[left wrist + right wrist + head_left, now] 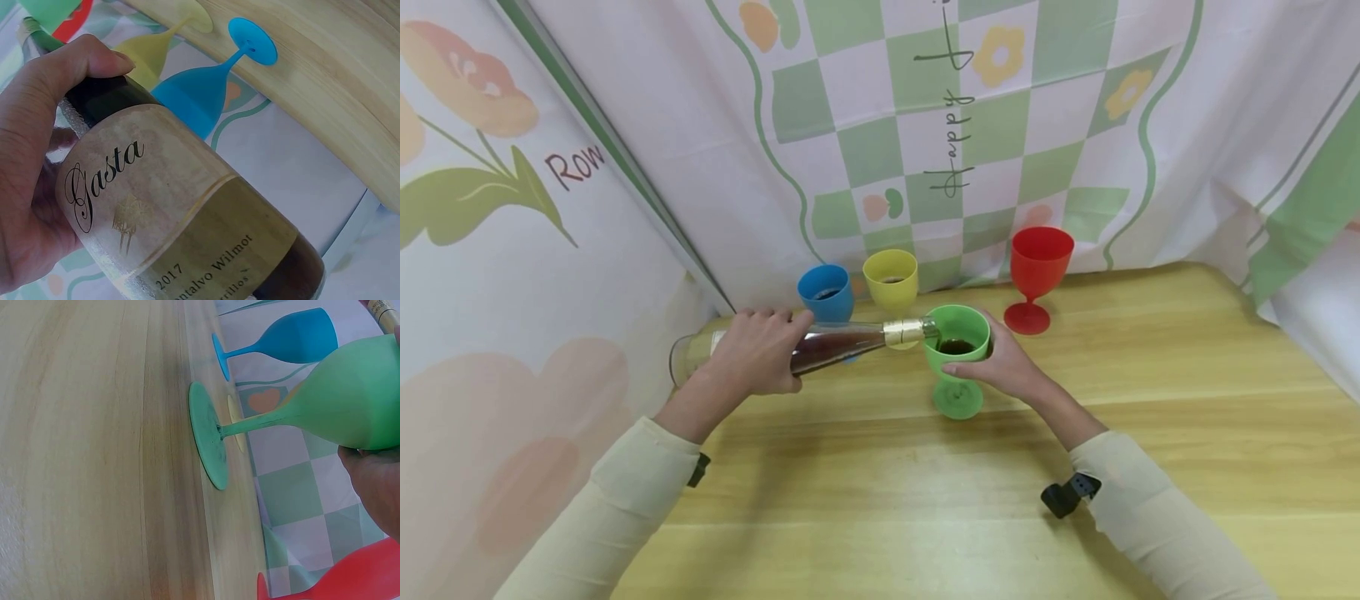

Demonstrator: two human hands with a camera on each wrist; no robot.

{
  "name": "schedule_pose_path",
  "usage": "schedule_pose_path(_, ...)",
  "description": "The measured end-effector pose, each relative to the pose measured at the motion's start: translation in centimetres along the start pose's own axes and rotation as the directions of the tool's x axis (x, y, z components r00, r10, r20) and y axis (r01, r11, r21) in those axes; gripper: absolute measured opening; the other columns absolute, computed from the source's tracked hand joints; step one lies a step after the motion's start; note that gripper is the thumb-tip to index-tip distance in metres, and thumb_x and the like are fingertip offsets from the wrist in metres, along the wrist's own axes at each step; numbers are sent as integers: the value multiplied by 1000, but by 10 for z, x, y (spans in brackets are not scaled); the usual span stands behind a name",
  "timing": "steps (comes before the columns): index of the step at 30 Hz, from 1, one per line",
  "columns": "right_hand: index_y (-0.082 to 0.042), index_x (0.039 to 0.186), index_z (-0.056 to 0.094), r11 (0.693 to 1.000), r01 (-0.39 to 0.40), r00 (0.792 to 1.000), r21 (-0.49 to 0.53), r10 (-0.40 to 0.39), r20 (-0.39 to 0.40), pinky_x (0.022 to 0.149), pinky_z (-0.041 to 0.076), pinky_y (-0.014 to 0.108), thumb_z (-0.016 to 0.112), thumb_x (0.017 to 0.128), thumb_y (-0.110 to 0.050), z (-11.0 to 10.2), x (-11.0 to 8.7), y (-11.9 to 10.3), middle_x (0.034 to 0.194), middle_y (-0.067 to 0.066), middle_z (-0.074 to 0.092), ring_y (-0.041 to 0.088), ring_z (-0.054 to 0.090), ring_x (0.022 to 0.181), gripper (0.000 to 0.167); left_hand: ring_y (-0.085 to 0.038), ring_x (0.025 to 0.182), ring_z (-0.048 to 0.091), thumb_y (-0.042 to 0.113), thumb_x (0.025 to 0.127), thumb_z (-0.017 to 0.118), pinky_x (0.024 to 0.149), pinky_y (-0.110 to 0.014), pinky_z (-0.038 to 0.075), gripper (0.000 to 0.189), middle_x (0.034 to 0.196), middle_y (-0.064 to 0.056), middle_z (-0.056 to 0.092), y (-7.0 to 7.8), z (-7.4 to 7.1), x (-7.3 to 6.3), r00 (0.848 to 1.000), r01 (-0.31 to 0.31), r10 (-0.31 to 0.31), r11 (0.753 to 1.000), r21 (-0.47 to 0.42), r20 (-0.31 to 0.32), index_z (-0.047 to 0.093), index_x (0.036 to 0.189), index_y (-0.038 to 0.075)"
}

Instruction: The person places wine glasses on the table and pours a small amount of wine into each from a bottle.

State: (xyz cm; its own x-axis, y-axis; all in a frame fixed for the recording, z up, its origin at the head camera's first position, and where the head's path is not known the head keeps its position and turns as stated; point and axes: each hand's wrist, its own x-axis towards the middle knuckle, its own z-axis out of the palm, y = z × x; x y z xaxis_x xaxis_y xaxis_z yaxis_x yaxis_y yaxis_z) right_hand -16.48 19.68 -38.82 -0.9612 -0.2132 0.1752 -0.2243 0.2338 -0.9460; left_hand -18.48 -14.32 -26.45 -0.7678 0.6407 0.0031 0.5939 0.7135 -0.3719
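Observation:
My left hand [763,350] grips a wine bottle [838,346] around its body, and the bottle lies tilted nearly level. Its gold-wrapped neck points right, with the mouth at the rim of a green goblet [957,367]. Dark liquid shows inside that goblet. My right hand [1006,362] holds the green goblet's bowl from the right, thumb on the near side. In the left wrist view the bottle's label [134,181] reads "Gasta" and "2017". The green goblet's foot [208,436] is close to the tabletop; I cannot tell whether it touches.
Behind the bottle stand a blue goblet [826,292] and a yellow goblet [891,279], each with dark liquid inside. A red goblet [1041,262] stands at the back right. The wooden table [887,500] ends at a patterned cloth [925,125] behind.

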Motion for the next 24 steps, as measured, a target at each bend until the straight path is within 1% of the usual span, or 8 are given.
schedule_pose_path(4,-5,148,41,1000,12,1000,-9,-12,-2,101,53,37,81,81,-6,0,-1,-1,137,18,55,26,55,121,78,-19,61,48,50,68,86,51,-31,40,62,76,-1,58,0,0,0,1000,1,-1,1000,-2,4,54,106,13)
schedule_pose_path(6,-5,148,41,1000,14,1000,-11,-14,-1,102,53,39,81,81,-6,-1,-1,0,137,18,55,28,55,122,78,-19,61,49,50,68,86,51,-32,40,62,76,-1,58,0,0,0,1000,4,-4,1000,-6,10,54,107,13)
schedule_pose_path(11,-5,149,41,1000,14,1000,-8,-14,1,102,52,36,81,80,-6,0,1,0,138,17,55,27,55,123,79,-20,61,49,50,68,86,51,-32,40,62,77,-1,58,0,-1,0,1000,5,-5,1000,-4,11,54,107,13)
schedule_pose_path(15,-6,148,41,1000,15,1000,0,-15,2,102,52,37,81,80,-5,0,1,0,138,17,55,26,54,122,80,-19,61,48,49,68,86,50,-32,39,62,76,-1,58,0,-1,0,1000,3,-3,1000,-1,4,54,107,13)
schedule_pose_path(17,-6,149,41,1000,17,1000,3,-17,5,101,53,34,81,80,-5,0,1,0,138,17,55,26,54,122,79,-19,61,48,49,68,86,50,-32,39,62,76,-1,58,0,-2,0,1000,3,-3,1000,-1,5,54,106,13)
schedule_pose_path(21,-6,149,41,1000,14,1000,12,-14,7,97,52,24,81,80,-5,0,1,0,138,17,55,26,54,122,80,-19,61,49,49,68,86,51,-32,40,61,76,-1,58,0,-2,0,1000,3,-3,1000,-6,8,54,106,13)
schedule_pose_path(24,-6,149,41,1000,15,1000,19,-15,7,95,51,20,81,80,-5,0,1,1,138,18,55,23,55,121,79,-19,62,49,48,68,86,51,-32,41,61,76,-1,58,0,-2,0,1000,3,-3,1000,-7,7,54,106,13)
